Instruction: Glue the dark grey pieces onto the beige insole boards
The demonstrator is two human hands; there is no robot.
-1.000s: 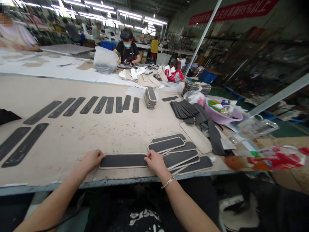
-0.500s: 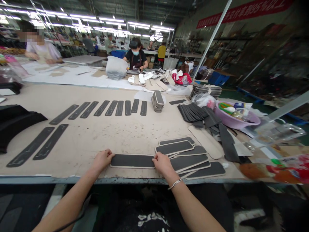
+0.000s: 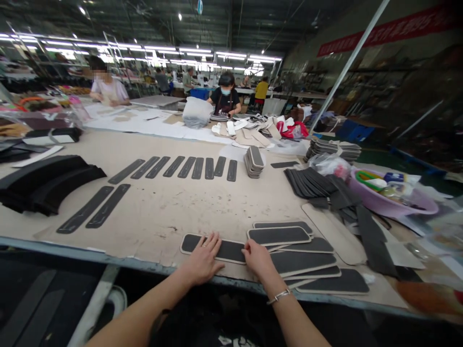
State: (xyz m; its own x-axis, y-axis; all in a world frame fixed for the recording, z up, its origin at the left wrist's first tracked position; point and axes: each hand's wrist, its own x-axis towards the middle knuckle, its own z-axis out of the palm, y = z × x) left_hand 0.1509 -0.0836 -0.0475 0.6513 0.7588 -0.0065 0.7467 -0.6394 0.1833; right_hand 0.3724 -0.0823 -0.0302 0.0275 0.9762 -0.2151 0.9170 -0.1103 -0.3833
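A long dark grey panel with rounded corners and a pale edge (image 3: 231,250) lies flat near the front of the table. My left hand (image 3: 203,260) rests on its left half, palm down with the fingers stretched out. At the panel's right end, my right hand (image 3: 258,258) pinches the edge between thumb and curled fingers. Just right of that hand, several similar pale-edged panels (image 3: 304,264) overlap in a loose fan. Farther back, narrow dark strips (image 3: 197,168) with shiny markings lie in a row, and two more dark strips (image 3: 108,206) lie to the left.
A small stack of panels (image 3: 254,161) stands beyond the strips. Dark cut pieces (image 3: 307,183) and a purple basin of items (image 3: 394,200) are at the right. Curved black parts (image 3: 47,185) lie at the left. Across the table a co-worker (image 3: 226,99) handles pieces near a scrap pile.
My left hand has gone from gripping the panel's left end to lying flat on top of it. My right hand still pinches the right end. The camera view has turned left.
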